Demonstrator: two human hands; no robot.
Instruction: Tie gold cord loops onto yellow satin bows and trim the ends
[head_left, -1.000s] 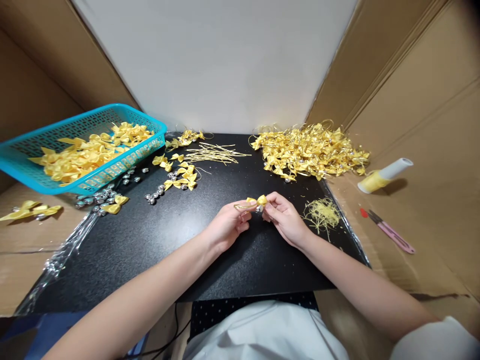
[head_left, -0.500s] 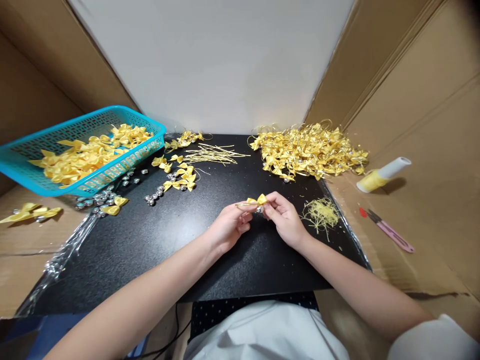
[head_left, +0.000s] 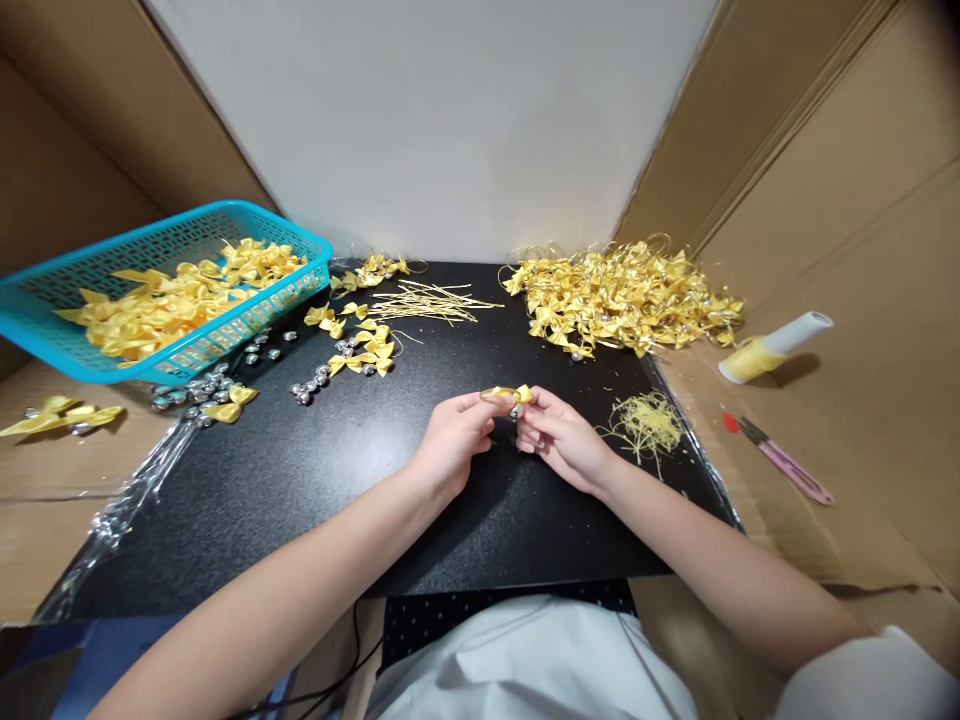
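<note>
Cloth of a white garment (head_left: 525, 660) lies nearest my camera, below the near edge of the black desk (head_left: 315, 520), with dark cables (head_left: 352, 660) to its left. Clear film (head_left: 120, 525) runs along the desk's left edge.

Over the desk's middle, well in from the near edge, I find the yellow bow (head_left: 523, 396) raised between both hands. The left hand (head_left: 454, 440) pinches its left side together with a gold cord loop (head_left: 489, 391); the right hand (head_left: 570, 440) pinches its right end between thumb and fingers. A silver bell (head_left: 516, 411) hangs just under the bow. Fingertips obstruct my view of the knot.

Near the right edge lies a tangle of thread scraps (head_left: 646, 425). Beyond that edge, on cardboard, I record pink-handled snips (head_left: 799, 475), any marking too small for me to read, and a red piece (head_left: 730, 422) at their tip. Farther on, a white tube (head_left: 799, 335) with a yellow band leans.

Loose bells (head_left: 202, 390) lie by the left edge, beside the blue basket (head_left: 97, 375), which overhangs the far left corner. Cut cords (head_left: 427, 303) lie near the far edge; a heap of finished bows (head_left: 622, 305) covers the far right corner, before a white panel (head_left: 442, 120).
</note>
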